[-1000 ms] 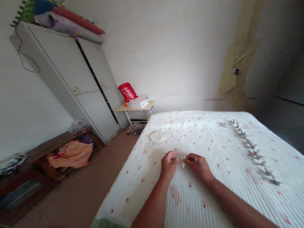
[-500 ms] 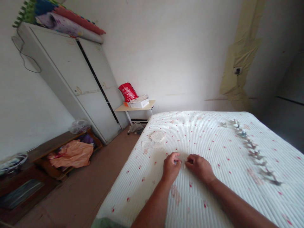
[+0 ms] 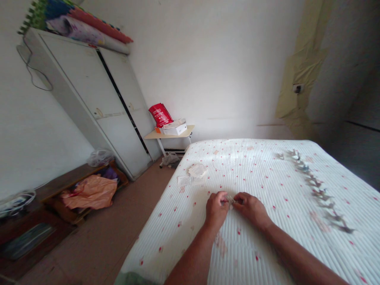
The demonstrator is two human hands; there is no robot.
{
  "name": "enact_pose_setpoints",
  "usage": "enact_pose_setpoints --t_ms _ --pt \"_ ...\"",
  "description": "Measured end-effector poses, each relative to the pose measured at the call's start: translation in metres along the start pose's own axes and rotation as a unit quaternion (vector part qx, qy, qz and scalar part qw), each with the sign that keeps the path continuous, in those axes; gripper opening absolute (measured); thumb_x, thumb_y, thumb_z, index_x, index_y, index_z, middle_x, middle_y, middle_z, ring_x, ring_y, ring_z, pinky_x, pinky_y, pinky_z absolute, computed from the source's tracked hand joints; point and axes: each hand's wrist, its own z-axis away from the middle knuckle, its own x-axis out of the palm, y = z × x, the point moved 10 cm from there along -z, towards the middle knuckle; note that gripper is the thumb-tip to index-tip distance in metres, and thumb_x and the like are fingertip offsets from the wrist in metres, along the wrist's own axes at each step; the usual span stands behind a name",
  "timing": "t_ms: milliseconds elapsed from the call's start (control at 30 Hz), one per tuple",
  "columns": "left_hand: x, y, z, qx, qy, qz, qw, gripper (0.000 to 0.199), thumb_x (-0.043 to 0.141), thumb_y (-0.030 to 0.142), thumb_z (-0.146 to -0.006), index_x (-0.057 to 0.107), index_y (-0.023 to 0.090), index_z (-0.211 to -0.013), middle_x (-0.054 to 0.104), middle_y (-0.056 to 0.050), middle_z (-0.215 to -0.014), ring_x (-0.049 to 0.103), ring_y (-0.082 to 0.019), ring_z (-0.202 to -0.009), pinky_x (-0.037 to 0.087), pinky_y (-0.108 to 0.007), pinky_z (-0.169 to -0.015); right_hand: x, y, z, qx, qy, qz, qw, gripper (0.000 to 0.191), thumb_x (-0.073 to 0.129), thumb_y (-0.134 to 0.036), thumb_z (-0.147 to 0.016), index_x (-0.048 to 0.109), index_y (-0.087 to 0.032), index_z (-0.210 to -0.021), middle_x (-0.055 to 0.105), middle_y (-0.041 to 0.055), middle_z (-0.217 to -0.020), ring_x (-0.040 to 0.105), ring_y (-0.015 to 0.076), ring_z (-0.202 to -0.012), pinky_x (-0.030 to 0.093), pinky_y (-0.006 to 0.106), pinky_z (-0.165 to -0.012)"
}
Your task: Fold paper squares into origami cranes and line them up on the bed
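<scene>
Over the middle of the white quilted bed (image 3: pixel 252 245), my left hand (image 3: pixel 217 208) and my right hand (image 3: pixel 251 208) face each other. Between their fingertips is a small pale piece of folded paper (image 3: pixel 230 202), pinched from both sides; its exact shape is too small to tell. Beyond my left hand lie flat printed paper pieces (image 3: pixel 197 170). A curved row of several small folded paper figures (image 3: pixel 317 186) stretches along the right side of the bed.
A grey cabinet (image 3: pixel 89 91) with rolled mats on top stands at the left. Behind the bed's left corner, a small table (image 3: pixel 151 135) holds a red bag (image 3: pixel 160 114) and a white box (image 3: pixel 178 129). An orange plastic bag (image 3: pixel 92 192) lies on a low wooden shelf.
My left hand has shifted slightly right, closer to my right hand. The pale piece between the fingertips shows more clearly now.
</scene>
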Motion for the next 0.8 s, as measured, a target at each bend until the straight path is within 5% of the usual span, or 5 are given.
enact_pose_setpoints --t_ms 267,600,800 --pt "0.006 0.003 0.0 0.042 0.0 -0.021 0.999 0.041 0.052 0.004 -0.065 0.062 0.023 -0.1 0.065 0.0 -0.081 0.056 -0.016 -0.083 0.042 -0.03 -0.082 0.006 0.0 0.0 -0.014 0.004 0.055 0.998 0.015 0.051 -0.022 -0.077 0.064 -0.021 -0.071 0.065 0.0016 -0.074 0.057 0.0136 -0.065 0.03 0.022 -0.054" --pt "0.013 0.014 -0.009 0.064 -0.02 -0.119 0.991 0.014 0.061 0.018 -0.069 0.07 0.025 -0.076 0.065 -0.003 -0.078 0.053 -0.02 -0.084 0.035 -0.032 -0.076 0.008 0.001 -0.001 -0.026 -0.006 0.076 0.997 0.017 0.05 -0.024 -0.078 0.062 -0.02 -0.066 0.063 0.0018 -0.068 0.056 0.0141 -0.063 0.03 0.023 -0.054" --pt "0.017 0.012 -0.009 0.071 -0.024 -0.146 0.986 0.01 0.062 0.02 -0.069 0.07 0.026 -0.073 0.063 -0.002 -0.076 0.053 -0.02 -0.083 0.033 -0.031 -0.074 0.002 -0.002 -0.002 -0.066 -0.014 -0.039 0.997 0.012 0.053 -0.024 -0.074 0.063 -0.019 -0.078 0.063 0.0031 -0.076 0.057 0.0145 -0.068 0.038 0.023 -0.061"
